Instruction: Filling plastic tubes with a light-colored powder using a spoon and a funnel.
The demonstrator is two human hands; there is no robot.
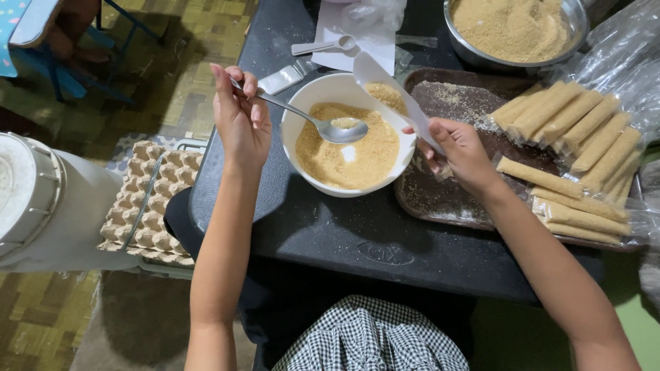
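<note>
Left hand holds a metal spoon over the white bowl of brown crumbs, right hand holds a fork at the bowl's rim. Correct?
Not quite. In the head view the right hand holds a white paper strip at the rim, not a fork. The rest stands: the left hand holds the metal spoon over the white bowl of brown crumbs.

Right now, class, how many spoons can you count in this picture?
2. One metal spoon is held by the left hand, its bowl over the white bowl of brown crumbs. A small measuring spoon lies on white paper behind. Others may be hidden.
</note>
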